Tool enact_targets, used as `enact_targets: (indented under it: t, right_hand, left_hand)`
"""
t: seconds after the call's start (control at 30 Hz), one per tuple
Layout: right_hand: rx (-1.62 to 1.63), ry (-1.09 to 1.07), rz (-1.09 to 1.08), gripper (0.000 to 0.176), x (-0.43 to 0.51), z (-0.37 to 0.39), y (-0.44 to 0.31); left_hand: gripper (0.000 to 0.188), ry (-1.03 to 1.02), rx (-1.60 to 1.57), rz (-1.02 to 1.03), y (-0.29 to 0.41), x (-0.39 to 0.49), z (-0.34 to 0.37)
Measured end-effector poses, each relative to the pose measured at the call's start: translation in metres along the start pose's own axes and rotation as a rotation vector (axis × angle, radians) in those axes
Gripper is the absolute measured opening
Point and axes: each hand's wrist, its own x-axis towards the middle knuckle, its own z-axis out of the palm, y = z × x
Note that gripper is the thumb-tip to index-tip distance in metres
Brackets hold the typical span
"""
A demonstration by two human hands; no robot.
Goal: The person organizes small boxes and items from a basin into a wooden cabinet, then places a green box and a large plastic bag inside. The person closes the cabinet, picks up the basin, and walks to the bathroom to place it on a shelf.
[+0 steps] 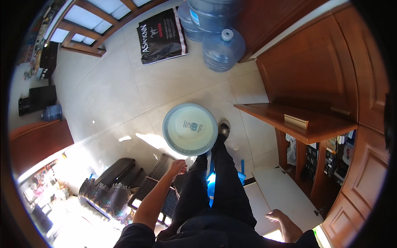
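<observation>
A round pale blue-green plastic basin (178, 140) sits on the tiled floor in front of my feet. Printing shows on its bottom, and I cannot tell whether it holds water. My left hand (177, 168) hangs just below the basin's near left side, apart from it, its fingers loosely curled around nothing. On the other side, my right hand (275, 215) hangs beside my right leg with nothing in it. It is above the white inner face of a lowered cabinet door (285, 193). My right shoe (224, 128) stands beside the basin's right edge.
Blue water jugs (222, 51) and a black plastic bag (162, 37) are at the far side. To the right, a raised wooden cabinet door (297, 119) juts out above filled shelves. A bright blue plastic object (242, 178) shows behind my legs. Woven chairs (158, 169) stand left.
</observation>
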Motion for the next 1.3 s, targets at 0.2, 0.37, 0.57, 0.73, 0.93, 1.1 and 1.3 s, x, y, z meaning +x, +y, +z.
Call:
enact_targets:
  t: [0.2,0.37,0.57,0.73,0.93,1.1,1.3]
  right_hand:
    - [0.309,0.159,-0.579,0.027,-0.014,-0.007,-0.124]
    - [0.534,0.331,-0.694,0.022,-0.053,-0.026,-0.174]
    - [0.574,0.416,-0.629,0.021,-0.082,0.008,-0.167]
    - [0.654,0.410,-0.710,0.023,-0.072,0.045,-0.175]
    - [0.400,0.475,-0.832,0.018,-0.024,0.036,-0.231]
    - [0.487,0.293,-0.835,0.024,-0.075,0.018,-0.305]
    - [0.233,0.551,-0.896,0.027,-0.100,-0.039,-0.354]
  left_hand:
    - [0.041,0.158,-0.061,-0.071,-0.042,-0.085,-0.038]
    - [0.035,0.129,-0.138,-0.041,-0.077,-0.101,-0.057]
    - [0.031,-0.002,0.041,0.094,-0.077,-0.106,-0.083]
    - [0.034,0.041,0.083,0.152,-0.088,-0.118,-0.126]
    - [0.041,0.121,0.024,0.098,-0.121,-0.152,-0.152]
    - [0.040,0.152,0.040,0.035,-0.115,-0.157,-0.178]
    - [0.034,0.174,-0.008,0.069,-0.074,-0.154,-0.165]
